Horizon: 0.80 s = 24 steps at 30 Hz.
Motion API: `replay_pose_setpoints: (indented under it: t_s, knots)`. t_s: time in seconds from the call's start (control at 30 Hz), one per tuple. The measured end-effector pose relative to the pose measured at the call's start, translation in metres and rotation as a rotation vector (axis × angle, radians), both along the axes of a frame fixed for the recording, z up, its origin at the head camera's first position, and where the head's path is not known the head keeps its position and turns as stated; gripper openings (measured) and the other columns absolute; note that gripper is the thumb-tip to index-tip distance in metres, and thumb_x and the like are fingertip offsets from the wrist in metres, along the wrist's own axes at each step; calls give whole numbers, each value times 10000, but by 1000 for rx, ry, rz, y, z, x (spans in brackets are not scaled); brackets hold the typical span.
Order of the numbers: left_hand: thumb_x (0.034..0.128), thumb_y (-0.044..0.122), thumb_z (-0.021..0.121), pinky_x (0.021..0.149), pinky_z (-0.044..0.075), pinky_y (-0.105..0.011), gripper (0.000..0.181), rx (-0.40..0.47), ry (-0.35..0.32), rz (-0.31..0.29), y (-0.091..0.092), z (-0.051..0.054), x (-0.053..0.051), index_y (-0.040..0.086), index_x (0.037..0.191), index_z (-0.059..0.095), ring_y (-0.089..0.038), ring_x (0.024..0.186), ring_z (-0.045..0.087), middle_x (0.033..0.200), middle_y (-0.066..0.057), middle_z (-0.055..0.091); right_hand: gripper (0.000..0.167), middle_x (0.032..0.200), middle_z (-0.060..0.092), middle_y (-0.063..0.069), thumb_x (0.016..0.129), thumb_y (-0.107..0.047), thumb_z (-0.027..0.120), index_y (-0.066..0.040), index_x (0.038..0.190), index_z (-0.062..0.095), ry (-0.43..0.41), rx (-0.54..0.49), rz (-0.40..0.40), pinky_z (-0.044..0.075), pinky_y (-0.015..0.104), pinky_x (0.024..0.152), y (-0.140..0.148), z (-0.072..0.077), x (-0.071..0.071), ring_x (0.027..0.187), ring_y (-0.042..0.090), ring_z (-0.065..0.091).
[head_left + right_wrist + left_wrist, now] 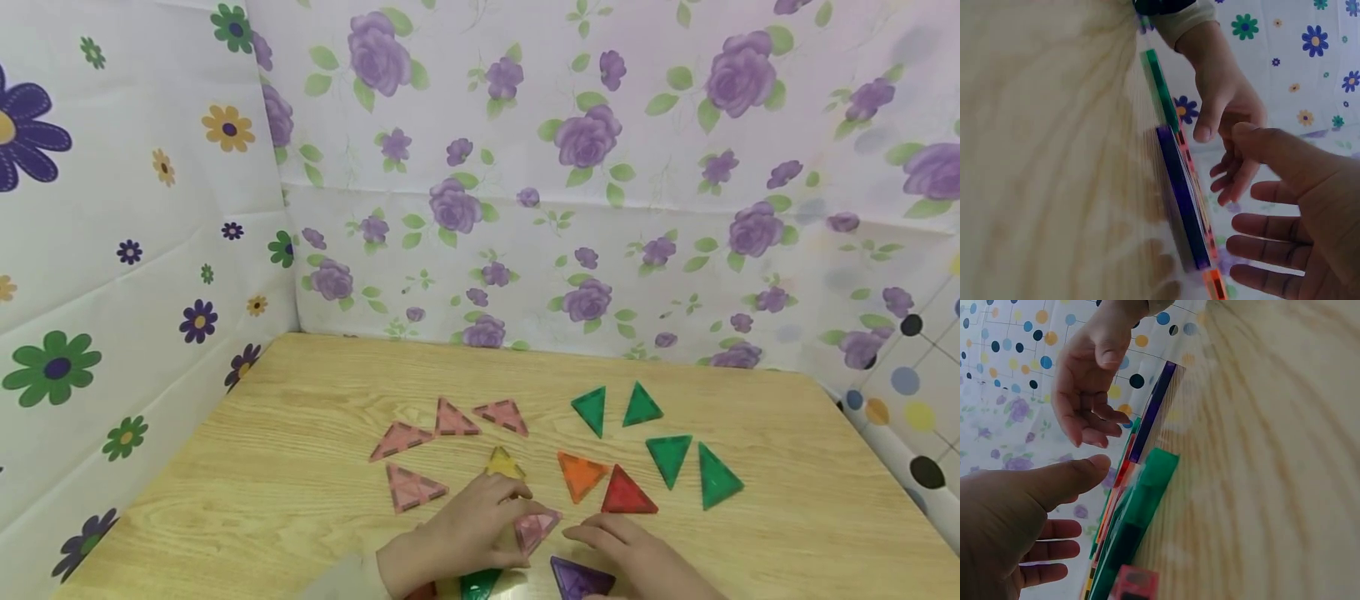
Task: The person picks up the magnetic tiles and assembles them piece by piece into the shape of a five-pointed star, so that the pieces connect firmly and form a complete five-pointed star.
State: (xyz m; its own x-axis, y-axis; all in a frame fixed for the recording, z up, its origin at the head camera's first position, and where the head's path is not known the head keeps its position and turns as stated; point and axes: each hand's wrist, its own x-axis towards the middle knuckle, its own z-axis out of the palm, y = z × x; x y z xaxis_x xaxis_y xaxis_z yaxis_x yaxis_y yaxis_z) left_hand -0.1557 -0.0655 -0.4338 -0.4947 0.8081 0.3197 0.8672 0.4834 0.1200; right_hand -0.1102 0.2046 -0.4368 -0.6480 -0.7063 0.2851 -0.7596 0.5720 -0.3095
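My left hand [472,527] hovers over the table with its fingers loosely bent, holding nothing. By its fingertips a pink triangular tile [536,530] lies flat, partly covered in the head view. My right hand [637,554] is just to the right, thumb and fingers apart and nothing between them. Below it lies a purple triangular tile [577,578], seen edge-on in the right wrist view. A green triangular tile [478,585] sits under the left hand, and a dark red piece [422,592] shows only a sliver beside it. Beyond the left hand is a yellow triangular tile [504,463].
Several pink triangles [411,487] lie at the left of the wooden table [270,467]. An orange triangle [581,475] and a red triangle [628,493] are right of centre, several green triangles [717,477] farther right. Flowered cloth [525,167] hangs behind.
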Motion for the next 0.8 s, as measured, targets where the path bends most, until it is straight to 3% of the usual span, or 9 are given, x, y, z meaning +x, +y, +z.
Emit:
replay_pose_setpoints:
  t_s: [0.1,0.23,0.5,0.8]
  knots:
    - [805,465,739,961,489,-294,525,-20,-34,29,0,-3,0,195,1240,623,-130,1104,550,1198,15,599,590,1117,594,-16,819,-502,697,-147,1275,582,45,-6,80,532,207,732,-2,-9,-3,985,111,568]
    - [826,462,719,960,496,-293,495,-34,-41,44,1,-8,0,170,1217,634,-142,1116,559,1205,-1,609,489,1085,594,-34,873,-433,671,-169,1275,586,93,-16,141,516,196,737,-5,-20,-4,959,92,565]
    - [845,480,691,916,477,-241,452,-31,-1,47,3,-14,0,195,1194,646,-87,1028,537,1125,55,594,406,1062,604,-67,911,-440,620,-183,1224,647,134,5,119,505,185,744,-7,-24,-1,939,51,549]
    - [818,541,682,867,463,-215,502,-21,-45,74,3,-14,5,209,1194,655,-53,958,488,1060,71,554,476,1054,602,-81,889,-520,609,-161,1194,677,158,54,55,507,205,738,-9,-21,3,920,35,532]
